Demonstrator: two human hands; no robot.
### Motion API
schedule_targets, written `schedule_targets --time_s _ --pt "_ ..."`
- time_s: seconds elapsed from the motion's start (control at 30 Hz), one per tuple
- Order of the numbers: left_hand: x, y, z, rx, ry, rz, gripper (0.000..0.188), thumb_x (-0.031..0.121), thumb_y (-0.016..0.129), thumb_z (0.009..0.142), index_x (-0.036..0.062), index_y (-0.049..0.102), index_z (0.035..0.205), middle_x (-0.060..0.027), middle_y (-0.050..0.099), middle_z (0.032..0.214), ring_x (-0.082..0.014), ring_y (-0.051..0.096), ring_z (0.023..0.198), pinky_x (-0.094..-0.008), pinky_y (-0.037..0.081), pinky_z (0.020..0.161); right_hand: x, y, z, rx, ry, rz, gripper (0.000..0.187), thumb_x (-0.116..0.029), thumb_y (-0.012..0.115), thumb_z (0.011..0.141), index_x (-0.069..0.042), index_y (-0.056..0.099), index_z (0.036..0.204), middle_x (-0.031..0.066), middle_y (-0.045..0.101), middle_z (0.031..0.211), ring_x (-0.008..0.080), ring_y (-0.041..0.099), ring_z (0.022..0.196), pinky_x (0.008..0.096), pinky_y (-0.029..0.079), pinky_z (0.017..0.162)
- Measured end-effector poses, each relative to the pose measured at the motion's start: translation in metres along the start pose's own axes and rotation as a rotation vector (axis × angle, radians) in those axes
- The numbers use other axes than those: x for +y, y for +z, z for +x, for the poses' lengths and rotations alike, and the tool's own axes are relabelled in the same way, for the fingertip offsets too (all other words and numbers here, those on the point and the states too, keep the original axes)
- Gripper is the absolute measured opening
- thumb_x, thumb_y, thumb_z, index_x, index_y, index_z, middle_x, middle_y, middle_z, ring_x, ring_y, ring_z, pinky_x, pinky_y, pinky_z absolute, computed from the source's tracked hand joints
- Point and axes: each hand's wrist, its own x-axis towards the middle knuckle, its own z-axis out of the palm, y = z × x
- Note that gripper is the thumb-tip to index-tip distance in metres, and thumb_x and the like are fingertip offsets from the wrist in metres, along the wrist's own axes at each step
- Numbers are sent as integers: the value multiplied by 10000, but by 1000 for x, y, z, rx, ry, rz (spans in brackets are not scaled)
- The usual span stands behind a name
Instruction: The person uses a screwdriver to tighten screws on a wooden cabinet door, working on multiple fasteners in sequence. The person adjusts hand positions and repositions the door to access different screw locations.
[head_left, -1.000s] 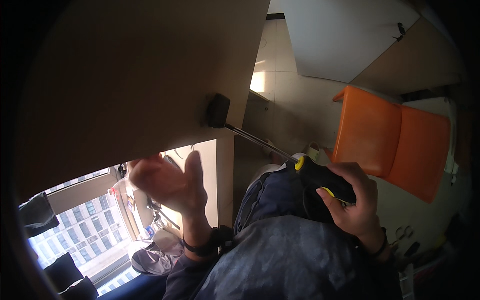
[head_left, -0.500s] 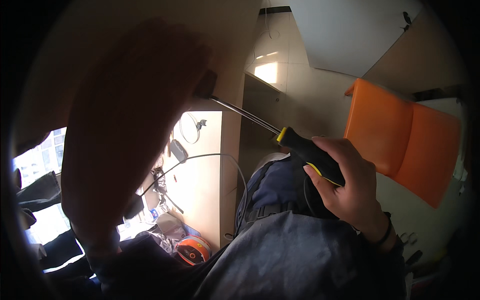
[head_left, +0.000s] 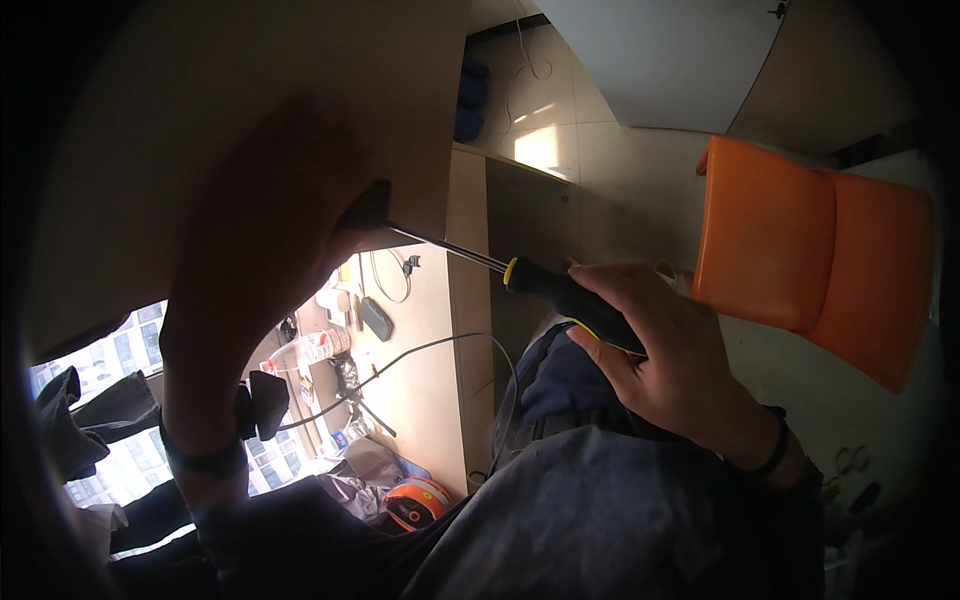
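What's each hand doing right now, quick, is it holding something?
Left: the left hand is at the black piece, in deep shadow; open or closed cannot be told.
Right: the right hand is closed on the screwdriver.

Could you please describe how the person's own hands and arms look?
The left hand, in deep shadow, and the better-lit right hand look bare. Dark sleeves stop short of the wrists. The left wristband is black, with a boxy black device beside it and a thin cable seemingly leading from that; the right wristband is slim and black.
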Motion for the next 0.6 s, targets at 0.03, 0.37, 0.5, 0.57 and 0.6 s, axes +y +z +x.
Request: schedule_targets --time_s 0.03,0.37,0.5,0.57,0.6 --pt "0 4 7 23 31 -3 541 353 761 692 102 584 1137 -71 546 1222 -273 434 1231 -431 299 1084 2 1 -1 10 20 -11 448 -103 702 768 -38 515 1169 127 613 1055 263 630 920 327 523 743" --pt "1 -2 -33 -7 26 3 512 402 733 708 96 600 1097 -64 557 1190 -245 449 1212 -415 267 1105 -7 19 -9 149 -235 -100 421 -96 676 783 -27 525 1170 91 613 983 162 629 708 268 482 492" --pt "0 1 -12 19 64 -24 513 417 722 715 90 602 1093 -63 566 1171 -236 462 1193 -413 274 1101 1 12 -9 186 -224 -190 408 -71 665 784 -32 532 1167 83 620 956 159 628 703 266 490 498" --pt "0 0 -18 18 64 -2 518 422 715 719 86 600 1097 -67 569 1165 -237 469 1184 -412 277 1099 2 13 -11 186 -245 -194 419 -81 670 781 -36 531 1173 81 624 946 157 627 696 265 487 502" --pt "0 0 -19 21 67 8 521 424 712 721 84 599 1099 -69 570 1162 -237 472 1180 -412 279 1098 2 13 -11 184 -250 -204 428 -95 677 778 -39 530 1176 80 626 942 155 625 690 266 485 507"
